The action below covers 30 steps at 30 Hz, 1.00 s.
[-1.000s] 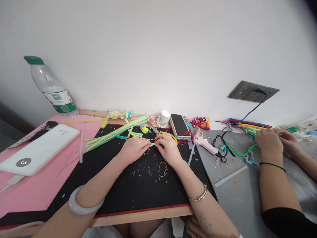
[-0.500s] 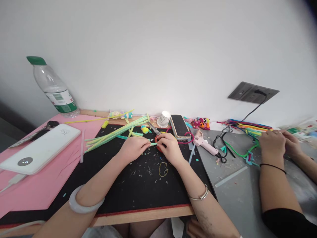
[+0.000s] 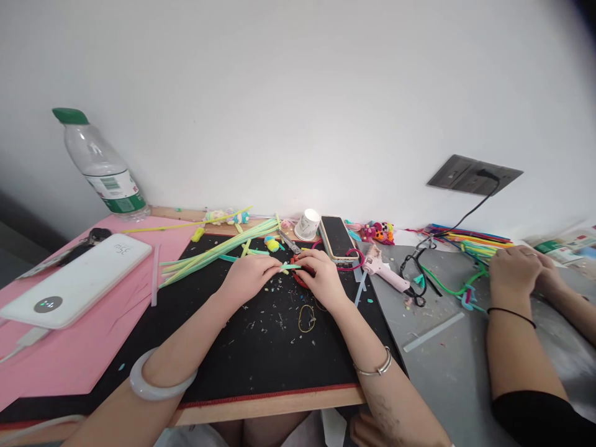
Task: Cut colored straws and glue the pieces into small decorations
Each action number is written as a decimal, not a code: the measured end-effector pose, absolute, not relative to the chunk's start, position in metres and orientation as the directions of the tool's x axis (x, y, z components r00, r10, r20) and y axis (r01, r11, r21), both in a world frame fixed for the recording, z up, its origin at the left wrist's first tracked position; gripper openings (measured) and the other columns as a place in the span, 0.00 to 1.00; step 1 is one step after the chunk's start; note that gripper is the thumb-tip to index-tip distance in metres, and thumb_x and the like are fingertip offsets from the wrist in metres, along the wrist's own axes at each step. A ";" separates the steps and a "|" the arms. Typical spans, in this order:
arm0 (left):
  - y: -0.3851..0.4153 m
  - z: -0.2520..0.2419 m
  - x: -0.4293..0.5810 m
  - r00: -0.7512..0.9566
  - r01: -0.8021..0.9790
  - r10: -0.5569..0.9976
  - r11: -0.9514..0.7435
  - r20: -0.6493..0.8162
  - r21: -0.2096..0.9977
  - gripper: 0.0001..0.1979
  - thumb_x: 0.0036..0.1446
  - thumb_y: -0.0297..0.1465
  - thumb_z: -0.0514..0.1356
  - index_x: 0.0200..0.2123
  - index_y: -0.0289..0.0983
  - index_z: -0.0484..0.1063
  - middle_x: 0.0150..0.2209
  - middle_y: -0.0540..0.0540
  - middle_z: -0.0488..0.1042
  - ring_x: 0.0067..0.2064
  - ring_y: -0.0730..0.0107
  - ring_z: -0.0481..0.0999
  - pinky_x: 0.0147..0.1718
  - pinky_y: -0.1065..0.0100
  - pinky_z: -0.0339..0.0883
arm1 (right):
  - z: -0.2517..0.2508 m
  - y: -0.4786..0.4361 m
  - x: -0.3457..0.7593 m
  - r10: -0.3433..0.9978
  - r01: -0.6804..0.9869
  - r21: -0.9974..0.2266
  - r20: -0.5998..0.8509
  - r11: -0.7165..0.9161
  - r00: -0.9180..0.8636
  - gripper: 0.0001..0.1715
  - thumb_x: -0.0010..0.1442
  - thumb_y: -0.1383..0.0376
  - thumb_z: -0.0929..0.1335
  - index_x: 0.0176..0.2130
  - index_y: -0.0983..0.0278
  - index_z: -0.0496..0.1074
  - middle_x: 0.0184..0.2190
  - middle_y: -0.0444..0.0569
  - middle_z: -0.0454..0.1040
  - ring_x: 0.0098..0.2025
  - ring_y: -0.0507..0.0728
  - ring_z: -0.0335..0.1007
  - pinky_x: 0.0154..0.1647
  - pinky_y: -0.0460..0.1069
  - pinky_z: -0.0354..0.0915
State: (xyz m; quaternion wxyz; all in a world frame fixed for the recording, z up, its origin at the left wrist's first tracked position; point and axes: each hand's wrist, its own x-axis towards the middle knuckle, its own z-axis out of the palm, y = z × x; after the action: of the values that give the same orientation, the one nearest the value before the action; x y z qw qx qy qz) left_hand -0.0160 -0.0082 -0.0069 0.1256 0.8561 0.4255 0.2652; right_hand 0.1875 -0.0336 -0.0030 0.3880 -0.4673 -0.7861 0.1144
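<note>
Head view: my left hand (image 3: 251,279) and right hand (image 3: 322,280), fingers curled, thumb and forefinger of each drawn nearly together, pinch a short green strip (image 3: 292,266) by its left and right ends above the black mat (image 3: 261,354), presumably because so small a piece needs steadying from both sides. Scissors (image 3: 289,241) lie just beyond my right fingers and pale green stems (image 3: 218,252) to the far left, apparently placed for easy reach. Against a second ago, my fingertips sit farther apart and more strip shows between them.
</note>
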 end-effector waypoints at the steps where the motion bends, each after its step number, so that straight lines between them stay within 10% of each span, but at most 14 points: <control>1: -0.008 -0.007 -0.016 0.484 0.667 0.802 -0.598 0.351 0.445 0.13 0.62 0.35 0.52 0.36 0.40 0.76 0.38 0.48 0.79 0.39 0.65 0.76 0.37 0.68 0.64 | -0.003 -0.033 0.189 0.828 0.652 -0.544 0.501 0.528 -0.252 0.10 0.54 0.71 0.69 0.38 0.61 0.74 0.42 0.50 0.74 0.47 0.58 0.68 0.51 0.55 0.63; 12: -0.009 -0.006 -0.016 0.403 0.671 0.868 -0.495 0.289 0.552 0.16 0.56 0.39 0.59 0.46 0.41 0.73 0.46 0.48 0.76 0.32 0.68 0.75 0.34 0.68 0.65 | -0.003 -0.034 0.188 0.844 0.648 -0.572 0.485 0.503 -0.228 0.13 0.54 0.72 0.69 0.40 0.60 0.74 0.42 0.50 0.74 0.47 0.59 0.68 0.51 0.55 0.64; 30: -0.009 -0.005 -0.015 0.513 0.638 0.803 -0.593 0.304 0.491 0.13 0.60 0.34 0.53 0.32 0.39 0.77 0.31 0.48 0.78 0.34 0.66 0.75 0.34 0.69 0.63 | -0.006 -0.033 0.190 0.863 0.668 -0.572 0.449 0.476 -0.230 0.19 0.53 0.72 0.68 0.45 0.60 0.74 0.45 0.52 0.73 0.50 0.59 0.67 0.53 0.56 0.63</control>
State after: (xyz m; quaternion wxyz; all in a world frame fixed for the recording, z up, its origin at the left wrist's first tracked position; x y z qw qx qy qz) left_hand -0.0152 -0.0089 -0.0050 0.1606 0.8548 0.4214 0.2569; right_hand 0.1900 -0.0325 -0.0055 0.3741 -0.4949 -0.7734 0.1307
